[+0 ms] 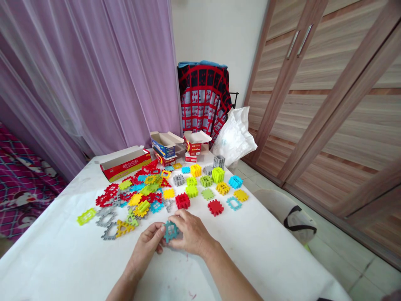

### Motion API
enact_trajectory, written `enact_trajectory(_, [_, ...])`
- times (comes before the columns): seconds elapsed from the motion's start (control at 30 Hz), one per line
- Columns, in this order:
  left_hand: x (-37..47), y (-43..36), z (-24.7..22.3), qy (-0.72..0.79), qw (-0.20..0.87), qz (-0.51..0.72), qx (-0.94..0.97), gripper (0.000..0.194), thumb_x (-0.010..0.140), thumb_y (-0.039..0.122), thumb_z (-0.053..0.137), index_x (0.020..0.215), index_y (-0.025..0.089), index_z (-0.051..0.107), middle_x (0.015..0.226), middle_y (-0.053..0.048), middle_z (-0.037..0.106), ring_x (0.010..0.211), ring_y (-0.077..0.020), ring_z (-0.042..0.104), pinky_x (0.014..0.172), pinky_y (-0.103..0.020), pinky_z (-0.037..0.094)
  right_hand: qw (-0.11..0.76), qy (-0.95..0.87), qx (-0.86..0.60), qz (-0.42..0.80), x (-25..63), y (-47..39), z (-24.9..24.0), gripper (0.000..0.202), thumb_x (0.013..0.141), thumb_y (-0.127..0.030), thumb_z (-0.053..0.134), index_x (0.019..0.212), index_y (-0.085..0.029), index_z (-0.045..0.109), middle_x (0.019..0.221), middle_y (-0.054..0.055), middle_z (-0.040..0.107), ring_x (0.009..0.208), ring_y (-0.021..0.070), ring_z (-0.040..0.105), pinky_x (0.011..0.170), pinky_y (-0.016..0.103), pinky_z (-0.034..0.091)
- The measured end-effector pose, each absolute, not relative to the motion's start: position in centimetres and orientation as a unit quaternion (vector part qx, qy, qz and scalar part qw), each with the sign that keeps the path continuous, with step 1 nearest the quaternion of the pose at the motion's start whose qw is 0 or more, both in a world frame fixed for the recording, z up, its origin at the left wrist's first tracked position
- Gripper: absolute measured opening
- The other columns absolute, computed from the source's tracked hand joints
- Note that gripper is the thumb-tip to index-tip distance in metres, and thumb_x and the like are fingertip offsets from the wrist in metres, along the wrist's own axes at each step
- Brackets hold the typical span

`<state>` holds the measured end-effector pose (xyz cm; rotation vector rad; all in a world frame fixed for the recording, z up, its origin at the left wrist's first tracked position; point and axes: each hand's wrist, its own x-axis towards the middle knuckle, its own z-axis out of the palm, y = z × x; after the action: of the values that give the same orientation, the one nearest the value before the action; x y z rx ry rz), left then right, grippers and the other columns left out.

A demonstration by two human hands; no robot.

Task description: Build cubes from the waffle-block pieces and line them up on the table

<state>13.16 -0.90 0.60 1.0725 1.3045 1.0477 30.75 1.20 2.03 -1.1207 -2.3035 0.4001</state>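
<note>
Near the front of the white table, my left hand (151, 239) and my right hand (189, 231) meet around a blue-teal interlocking plastic tile (171, 231) with a window-like grid. The left thumb and fingers pinch its left edge. My right fingers wrap over its top and right side, hiding part of it. Just beyond the hands sits a red block of tiles (182, 201). To the left lies a loose heap of coloured tiles, with a yellow triangular tile (124, 228) at its near edge. A red flat tile (215, 207) lies to the right.
Open cardboard boxes, including a red one (127, 164) and a blue one (163, 144), stand at the table's back. Several stacked tile blocks, one green (218, 175), are at the right. A white plastic bag (234, 136) stands behind the far right edge.
</note>
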Motion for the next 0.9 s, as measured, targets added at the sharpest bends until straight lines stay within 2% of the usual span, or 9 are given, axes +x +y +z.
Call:
enact_trajectory(0.23, [12.8, -0.7, 0.6, 0.541, 0.553, 0.395, 0.495, 0.055, 0.06, 0.072, 0.069, 0.062, 0.019, 0.056, 0.049, 0.004, 0.059, 0.038, -0.0063, 0.045, 0.042, -0.019, 0.036, 0.28, -0.85, -0.421, 0.149, 30.8, 1.1, 2.0, 0.05, 0.071, -0.037, 0.074, 0.117, -0.026, 0.059, 0.11, 0.004, 0.06, 0.099, 0.0203, 0.06, 0.084, 0.03, 0.048])
enact_trajectory(0.57, [12.6, -0.8, 0.1, 0.536, 0.563, 0.416, 0.472, 0.054, 0.061, 0.072, 0.069, 0.065, 0.019, 0.059, 0.05, 0.004, 0.059, 0.04, -0.0072, 0.046, 0.043, -0.02, 0.037, 0.267, -0.851, -0.423, 0.161, 30.9, 0.8, 2.3, 0.046, 0.07, -0.03, 0.072, 0.114, -0.025, 0.059, 0.111, 0.004, 0.061, 0.1, 0.0213, 0.06, 0.086, 0.032, 0.048])
enact_trajectory(0.9, [12.5, -1.0, -0.3, 0.524, 0.572, 0.44, 0.453, 0.053, 0.063, 0.072, 0.068, 0.067, 0.019, 0.06, 0.05, 0.003, 0.06, 0.04, -0.0077, 0.047, 0.042, -0.02, 0.038, 0.267, -0.847, -0.429, 0.162, 30.9, 0.6, 2.4, 0.056, 0.073, -0.028, 0.068, 0.126, -0.024, 0.054, 0.118, 0.007, 0.061, 0.108, 0.0241, 0.058, 0.093, 0.035, 0.047])
